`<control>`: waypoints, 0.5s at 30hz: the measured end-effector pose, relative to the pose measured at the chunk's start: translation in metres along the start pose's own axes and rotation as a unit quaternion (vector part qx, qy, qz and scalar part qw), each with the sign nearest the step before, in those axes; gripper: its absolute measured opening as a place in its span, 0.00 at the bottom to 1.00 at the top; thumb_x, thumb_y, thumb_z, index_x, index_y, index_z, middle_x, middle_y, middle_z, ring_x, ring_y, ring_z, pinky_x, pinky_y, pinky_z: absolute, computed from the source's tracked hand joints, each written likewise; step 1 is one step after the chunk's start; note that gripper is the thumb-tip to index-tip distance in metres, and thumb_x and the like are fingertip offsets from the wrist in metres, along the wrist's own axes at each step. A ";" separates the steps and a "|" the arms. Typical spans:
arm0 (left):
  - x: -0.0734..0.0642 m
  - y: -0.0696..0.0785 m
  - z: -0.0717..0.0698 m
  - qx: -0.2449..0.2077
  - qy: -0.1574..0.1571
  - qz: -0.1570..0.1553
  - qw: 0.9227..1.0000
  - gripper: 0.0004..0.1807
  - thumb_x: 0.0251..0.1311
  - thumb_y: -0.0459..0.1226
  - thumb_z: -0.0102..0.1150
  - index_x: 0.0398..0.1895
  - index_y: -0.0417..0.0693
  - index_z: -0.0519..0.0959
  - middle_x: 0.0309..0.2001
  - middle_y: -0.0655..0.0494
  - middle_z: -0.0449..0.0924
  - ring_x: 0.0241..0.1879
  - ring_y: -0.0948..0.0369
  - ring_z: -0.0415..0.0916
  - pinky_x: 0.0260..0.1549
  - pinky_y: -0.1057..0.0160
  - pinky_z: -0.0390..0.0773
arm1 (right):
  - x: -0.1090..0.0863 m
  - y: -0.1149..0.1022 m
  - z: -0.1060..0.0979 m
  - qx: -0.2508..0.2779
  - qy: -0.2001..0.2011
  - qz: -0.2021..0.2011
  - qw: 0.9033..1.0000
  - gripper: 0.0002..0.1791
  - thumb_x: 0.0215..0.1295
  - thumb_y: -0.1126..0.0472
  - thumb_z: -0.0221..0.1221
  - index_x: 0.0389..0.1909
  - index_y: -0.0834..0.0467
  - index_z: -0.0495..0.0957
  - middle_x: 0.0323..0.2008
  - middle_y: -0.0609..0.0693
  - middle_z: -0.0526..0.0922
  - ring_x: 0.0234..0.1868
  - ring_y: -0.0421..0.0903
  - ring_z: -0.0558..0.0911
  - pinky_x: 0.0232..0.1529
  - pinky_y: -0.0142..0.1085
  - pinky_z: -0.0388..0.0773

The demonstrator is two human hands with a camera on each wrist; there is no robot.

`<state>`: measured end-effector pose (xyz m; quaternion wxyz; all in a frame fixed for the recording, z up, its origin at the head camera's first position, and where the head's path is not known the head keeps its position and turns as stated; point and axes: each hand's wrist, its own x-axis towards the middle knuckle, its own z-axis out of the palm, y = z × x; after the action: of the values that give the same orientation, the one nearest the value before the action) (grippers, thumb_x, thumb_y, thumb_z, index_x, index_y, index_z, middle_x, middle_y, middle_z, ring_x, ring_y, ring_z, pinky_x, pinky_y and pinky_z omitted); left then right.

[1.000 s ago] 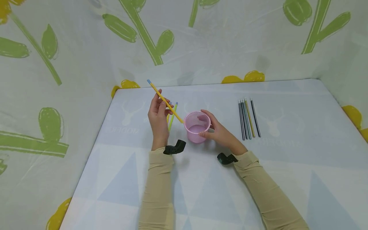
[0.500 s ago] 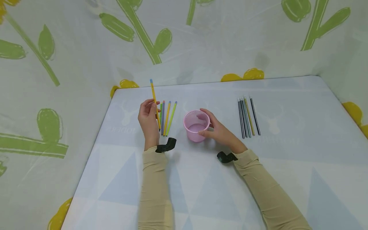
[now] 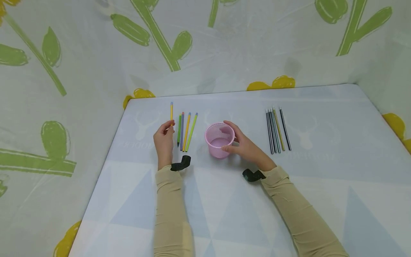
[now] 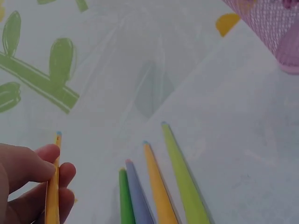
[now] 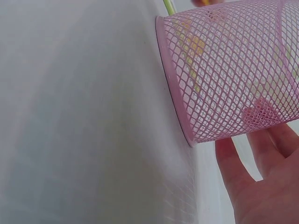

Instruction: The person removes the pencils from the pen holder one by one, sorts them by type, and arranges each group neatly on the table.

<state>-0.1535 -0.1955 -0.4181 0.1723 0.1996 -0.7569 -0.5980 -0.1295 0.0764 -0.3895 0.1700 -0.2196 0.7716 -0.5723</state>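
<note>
My left hand (image 3: pixel 164 142) pinches a yellow pencil (image 4: pixel 53 196) with a blue end between thumb and fingers, at the left of a row of pencils. In that row lie a green pencil (image 3: pixel 179 130), a purple pencil (image 3: pixel 182 132), an orange-yellow pencil (image 3: pixel 186 132) and a lime pencil (image 3: pixel 191 132). My right hand (image 3: pixel 245 148) grips the pink mesh pen cup (image 3: pixel 218 151) from its right side, thumb near the front and fingers behind. The cup stands upright on the table, and no pencils show inside it.
Right of the cup lies a group of dark, grey and gold pencils (image 3: pixel 277 132), side by side. A pale patterned cloth covers the table (image 3: pixel 240 214). A wall hanging with green leaves (image 3: pixel 131 30) rises behind the table's back edge.
My left hand has moved left from beside the cup, carrying the yellow pencil down towards the table left of the row. The right hand and the cup have stayed in place.
</note>
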 end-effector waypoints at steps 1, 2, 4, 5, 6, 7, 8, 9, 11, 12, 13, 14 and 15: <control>0.001 -0.002 0.000 0.021 0.000 -0.004 1.000 0.13 0.60 0.36 0.48 0.45 0.55 0.79 0.43 0.62 0.77 0.37 0.61 0.68 0.30 0.70 0.68 | 0.000 0.000 0.000 -0.001 0.001 0.000 1.000 0.43 0.56 0.58 0.59 0.68 0.49 0.44 0.64 0.52 0.54 0.63 0.53 0.56 0.58 0.54 0.55; 0.002 -0.004 0.000 0.047 0.000 -0.006 0.999 0.14 0.60 0.36 0.48 0.45 0.56 0.79 0.43 0.62 0.77 0.37 0.62 0.67 0.28 0.70 0.68 | 0.000 0.000 -0.001 -0.002 0.003 0.000 1.000 0.43 0.55 0.58 0.59 0.68 0.49 0.44 0.64 0.51 0.54 0.64 0.53 0.56 0.58 0.54 0.55; 0.004 -0.007 0.001 0.096 -0.003 -0.003 0.995 0.15 0.58 0.35 0.47 0.46 0.56 0.79 0.43 0.61 0.76 0.37 0.62 0.66 0.26 0.69 0.66 | 0.000 0.000 -0.001 -0.003 0.005 -0.001 1.000 0.43 0.55 0.58 0.59 0.68 0.49 0.44 0.64 0.51 0.54 0.64 0.53 0.56 0.58 0.54 0.55; 0.004 -0.009 0.001 0.121 -0.008 -0.003 0.993 0.16 0.58 0.35 0.46 0.47 0.56 0.78 0.44 0.61 0.76 0.37 0.61 0.66 0.27 0.68 0.66 | 0.001 0.000 -0.001 -0.004 0.006 0.000 1.000 0.43 0.55 0.58 0.59 0.68 0.49 0.44 0.64 0.51 0.54 0.64 0.52 0.56 0.58 0.54 0.55; 0.005 -0.010 0.002 0.144 -0.015 -0.001 0.989 0.17 0.58 0.35 0.46 0.48 0.57 0.78 0.44 0.60 0.75 0.37 0.61 0.66 0.27 0.67 0.66 | 0.001 0.001 -0.001 -0.004 0.006 0.001 1.000 0.43 0.55 0.58 0.59 0.68 0.49 0.44 0.64 0.51 0.54 0.64 0.52 0.56 0.58 0.54 0.55; 0.005 -0.012 0.003 0.165 -0.022 0.000 0.986 0.17 0.58 0.35 0.46 0.49 0.57 0.78 0.44 0.59 0.75 0.37 0.60 0.67 0.28 0.66 0.67 | 0.001 0.002 -0.002 -0.003 0.006 0.000 1.000 0.43 0.55 0.59 0.59 0.68 0.50 0.44 0.64 0.51 0.54 0.64 0.52 0.56 0.59 0.53 0.55; 0.005 -0.013 0.003 0.184 -0.029 0.002 0.983 0.18 0.58 0.35 0.45 0.49 0.57 0.77 0.43 0.58 0.75 0.37 0.59 0.67 0.30 0.65 0.66 | 0.002 0.008 -0.001 -0.002 0.007 0.001 1.000 0.43 0.55 0.58 0.59 0.68 0.48 0.44 0.64 0.50 0.55 0.64 0.52 0.56 0.59 0.53 0.55; 0.004 -0.015 0.004 0.200 -0.036 0.005 0.979 0.18 0.58 0.35 0.45 0.50 0.56 0.77 0.42 0.56 0.75 0.37 0.59 0.66 0.31 0.65 0.66 | 0.003 0.013 -0.001 0.000 0.007 0.003 1.000 0.44 0.55 0.58 0.59 0.68 0.46 0.44 0.64 0.48 0.55 0.64 0.51 0.56 0.58 0.54 0.56; 0.003 -0.019 0.005 0.223 -0.048 0.015 0.974 0.18 0.58 0.34 0.46 0.51 0.56 0.77 0.41 0.55 0.74 0.36 0.57 0.66 0.32 0.63 0.66 | 0.005 0.023 0.000 0.000 0.007 0.007 1.000 0.44 0.54 0.55 0.60 0.67 0.41 0.44 0.63 0.44 0.55 0.63 0.49 0.57 0.58 0.54 0.56; 0.003 -0.020 0.006 0.230 -0.050 0.024 0.972 0.19 0.58 0.33 0.46 0.51 0.55 0.77 0.41 0.54 0.74 0.35 0.57 0.66 0.31 0.63 0.66 | 0.006 0.028 0.000 0.000 0.007 0.007 1.000 0.44 0.54 0.53 0.60 0.67 0.39 0.44 0.63 0.42 0.56 0.63 0.48 0.57 0.57 0.54 0.57; 0.002 -0.021 0.006 0.236 -0.050 0.031 0.970 0.19 0.58 0.33 0.46 0.51 0.55 0.76 0.40 0.53 0.74 0.35 0.57 0.65 0.31 0.63 0.66 | 0.007 0.033 0.000 0.002 0.009 0.006 1.000 0.44 0.53 0.51 0.61 0.66 0.37 0.45 0.62 0.40 0.56 0.63 0.48 0.58 0.57 0.54 0.57; 0.002 -0.021 0.006 0.242 -0.048 0.044 0.968 0.19 0.58 0.32 0.47 0.51 0.54 0.76 0.40 0.53 0.74 0.35 0.56 0.65 0.31 0.62 0.66 | 0.009 0.037 0.001 -0.001 0.011 0.007 1.000 0.44 0.52 0.49 0.61 0.65 0.34 0.45 0.62 0.38 0.56 0.63 0.47 0.58 0.57 0.54 0.58; 0.002 -0.021 0.007 0.247 -0.046 0.057 0.966 0.19 0.57 0.32 0.47 0.51 0.54 0.77 0.41 0.53 0.75 0.35 0.56 0.65 0.31 0.62 0.65 | 0.009 0.036 0.001 -0.001 0.012 0.005 1.000 0.44 0.51 0.48 0.62 0.65 0.34 0.45 0.62 0.37 0.56 0.62 0.46 0.59 0.57 0.54 0.58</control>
<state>-0.1568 -0.1955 -0.4401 0.1169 0.1650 -0.8983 -0.3901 -0.1422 0.0800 -0.4241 0.1634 -0.2091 0.7752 -0.5733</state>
